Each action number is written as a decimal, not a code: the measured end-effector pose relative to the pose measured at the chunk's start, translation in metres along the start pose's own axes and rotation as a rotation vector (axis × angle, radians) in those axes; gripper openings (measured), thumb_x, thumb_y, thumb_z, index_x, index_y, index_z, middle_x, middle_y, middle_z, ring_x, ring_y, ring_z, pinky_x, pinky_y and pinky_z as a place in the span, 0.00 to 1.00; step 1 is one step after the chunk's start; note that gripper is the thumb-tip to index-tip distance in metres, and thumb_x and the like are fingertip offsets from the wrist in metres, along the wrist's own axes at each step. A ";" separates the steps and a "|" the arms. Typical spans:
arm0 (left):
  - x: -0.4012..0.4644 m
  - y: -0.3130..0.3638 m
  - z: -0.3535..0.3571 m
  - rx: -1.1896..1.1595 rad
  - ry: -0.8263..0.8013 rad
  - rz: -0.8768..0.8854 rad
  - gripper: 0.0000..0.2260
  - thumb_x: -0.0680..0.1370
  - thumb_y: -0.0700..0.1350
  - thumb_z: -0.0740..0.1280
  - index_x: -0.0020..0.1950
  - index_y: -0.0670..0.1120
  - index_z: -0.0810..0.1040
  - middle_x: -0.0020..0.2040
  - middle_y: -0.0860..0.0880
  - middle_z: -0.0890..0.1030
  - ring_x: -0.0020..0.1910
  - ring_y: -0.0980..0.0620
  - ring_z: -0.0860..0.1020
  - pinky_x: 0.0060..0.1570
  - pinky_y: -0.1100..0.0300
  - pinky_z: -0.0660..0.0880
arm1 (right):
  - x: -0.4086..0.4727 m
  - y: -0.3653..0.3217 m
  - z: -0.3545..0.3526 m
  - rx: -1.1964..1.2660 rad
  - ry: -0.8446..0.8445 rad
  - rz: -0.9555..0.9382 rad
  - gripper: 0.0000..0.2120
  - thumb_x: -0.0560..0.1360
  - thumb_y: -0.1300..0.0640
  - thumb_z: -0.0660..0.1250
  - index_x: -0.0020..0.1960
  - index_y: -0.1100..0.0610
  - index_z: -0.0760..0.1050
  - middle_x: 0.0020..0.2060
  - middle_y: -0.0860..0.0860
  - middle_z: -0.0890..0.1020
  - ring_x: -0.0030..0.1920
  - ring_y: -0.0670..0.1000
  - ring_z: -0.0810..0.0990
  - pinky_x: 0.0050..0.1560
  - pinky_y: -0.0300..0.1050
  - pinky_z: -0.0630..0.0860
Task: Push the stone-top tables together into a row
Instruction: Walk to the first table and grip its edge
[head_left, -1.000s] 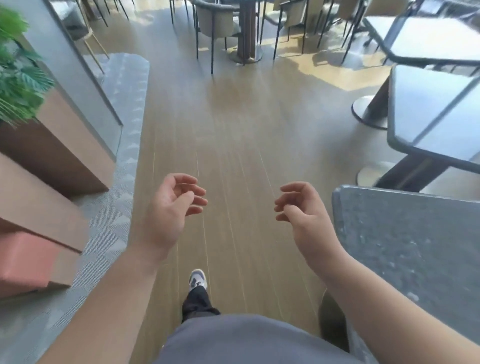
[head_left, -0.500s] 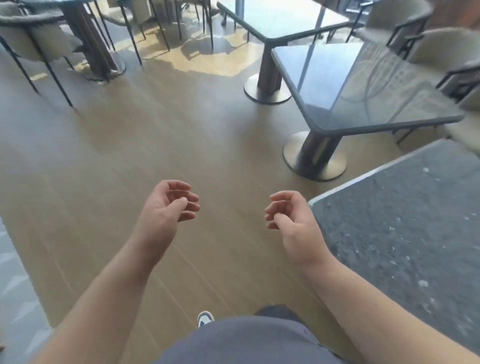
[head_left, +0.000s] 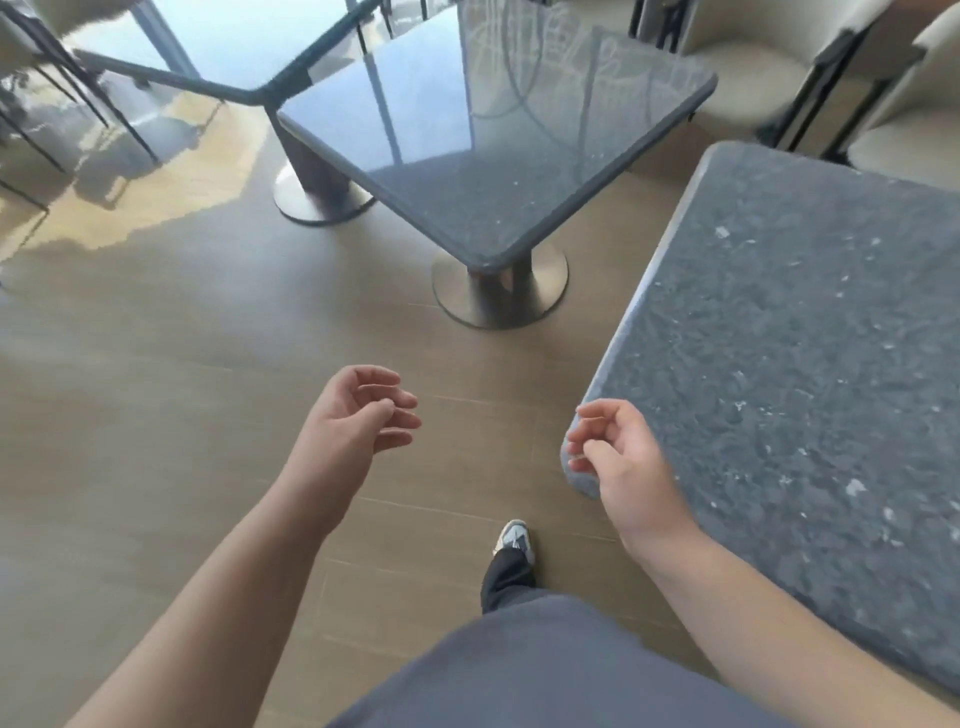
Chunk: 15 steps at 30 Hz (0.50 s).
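Three dark speckled stone-top tables are in view. The nearest table (head_left: 810, 364) fills the right side, its rounded corner just by my right hand (head_left: 618, 462). A second table (head_left: 493, 135) stands ahead at an angle on a round metal base (head_left: 501, 293). Behind it on the left a third table (head_left: 234, 47) touches its corner. My left hand (head_left: 358, 415) hangs over the wooden floor with fingers loosely curled, holding nothing. My right hand is also loosely curled and empty, over the near table's corner; contact is unclear.
Cream upholstered chairs (head_left: 810, 67) with black legs stand at the back right. More chair legs (head_left: 62, 104) show at the far left. Wooden floor (head_left: 156, 415) lies open to the left, and my shoe (head_left: 514, 538) is on it below my hands.
The view has swung right, so the tables now lie ahead and closer. My right hand has come up to the near table's corner. Both hands stay loosely curled and empty.
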<state>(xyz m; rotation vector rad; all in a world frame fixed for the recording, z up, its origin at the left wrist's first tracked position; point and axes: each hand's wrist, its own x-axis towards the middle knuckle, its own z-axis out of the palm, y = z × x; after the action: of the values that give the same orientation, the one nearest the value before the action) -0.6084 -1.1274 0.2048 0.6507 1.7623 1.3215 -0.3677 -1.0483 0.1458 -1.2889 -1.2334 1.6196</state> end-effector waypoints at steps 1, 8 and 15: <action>0.021 0.008 0.000 0.017 -0.011 -0.017 0.13 0.80 0.29 0.57 0.54 0.44 0.75 0.43 0.48 0.83 0.40 0.51 0.83 0.46 0.52 0.80 | 0.019 -0.004 0.006 0.001 0.018 0.023 0.17 0.75 0.75 0.54 0.53 0.57 0.74 0.40 0.51 0.79 0.42 0.49 0.79 0.41 0.38 0.77; 0.147 0.050 0.015 0.040 -0.172 -0.043 0.12 0.72 0.38 0.61 0.54 0.46 0.77 0.41 0.52 0.85 0.42 0.49 0.84 0.44 0.55 0.82 | 0.112 -0.041 0.048 0.049 0.118 0.068 0.17 0.75 0.74 0.54 0.54 0.58 0.74 0.41 0.52 0.79 0.41 0.48 0.79 0.42 0.42 0.78; 0.247 0.052 0.068 0.152 -0.459 -0.091 0.13 0.78 0.31 0.58 0.54 0.46 0.76 0.41 0.52 0.85 0.41 0.50 0.84 0.44 0.53 0.80 | 0.151 -0.053 0.034 0.057 0.423 0.045 0.17 0.75 0.74 0.54 0.53 0.56 0.73 0.41 0.51 0.79 0.40 0.48 0.79 0.42 0.42 0.78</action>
<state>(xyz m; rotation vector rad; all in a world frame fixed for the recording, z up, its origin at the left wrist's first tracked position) -0.6855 -0.8793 0.1714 0.8696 1.5008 0.8935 -0.4391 -0.9016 0.1549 -1.5341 -0.8973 1.3099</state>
